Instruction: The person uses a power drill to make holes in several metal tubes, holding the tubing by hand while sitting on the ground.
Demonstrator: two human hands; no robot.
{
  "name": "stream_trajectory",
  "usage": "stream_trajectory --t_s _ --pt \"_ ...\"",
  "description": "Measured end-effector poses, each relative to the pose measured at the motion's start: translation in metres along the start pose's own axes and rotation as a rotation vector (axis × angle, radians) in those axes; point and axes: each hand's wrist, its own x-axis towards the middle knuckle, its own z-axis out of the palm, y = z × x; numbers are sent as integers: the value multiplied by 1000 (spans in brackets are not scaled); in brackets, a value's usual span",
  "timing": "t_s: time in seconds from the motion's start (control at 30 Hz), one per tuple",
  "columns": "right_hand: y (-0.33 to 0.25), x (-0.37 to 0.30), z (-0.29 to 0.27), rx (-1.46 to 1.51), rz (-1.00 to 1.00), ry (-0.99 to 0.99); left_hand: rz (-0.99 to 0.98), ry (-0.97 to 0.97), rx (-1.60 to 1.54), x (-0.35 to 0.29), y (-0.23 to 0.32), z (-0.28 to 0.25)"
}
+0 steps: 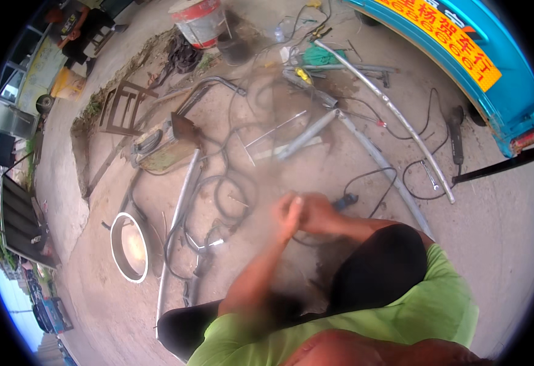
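- One seated person at the upper left, well apart from the two hands.
- One round pan with a pale rim, tipped up on its side.
- One weathered box-shaped machine with cable lying on it.
- One long steel tube running down toward the left knee.
- One red-and-white bucket at the top.
- Dark cable in overlapping loops, too tangled to count, on the ground left of the hands.
- One left hand, drawn up against the right, its fingers folded in — blur hides whether anything sits between the two, so I cannot tell what, if anything, they grip.
- Two grey tubes, the left one and the right one, meeting end to end at an angle beyond the hands.
- One right hand, pressed to the left one, its grip equally unclear.
- One green bundle among more tubes, farther off.
- One blue-and-black corded tool, on the ground just beside the right hand, to its right and slightly beyond — the nearest thing to either hand.
- One long, slightly bowed tube.
- One spanner, near a cable loop.
- One black power tool.
- One blue vehicle with a yellow panel.
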Motion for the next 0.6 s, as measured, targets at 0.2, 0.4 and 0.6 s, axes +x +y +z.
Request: stream_trajectory --t_s 0.2,0.4,0.6 --pt "17 -4 17 80 112 -116 189 -102 -23 3 -11 -7" --pt "10 -7 10 33 108 -77 203 -278 -106 5 15 -5" --pt "17 -6 26 20 98 -5 215 -249 -123 5 1 -15"
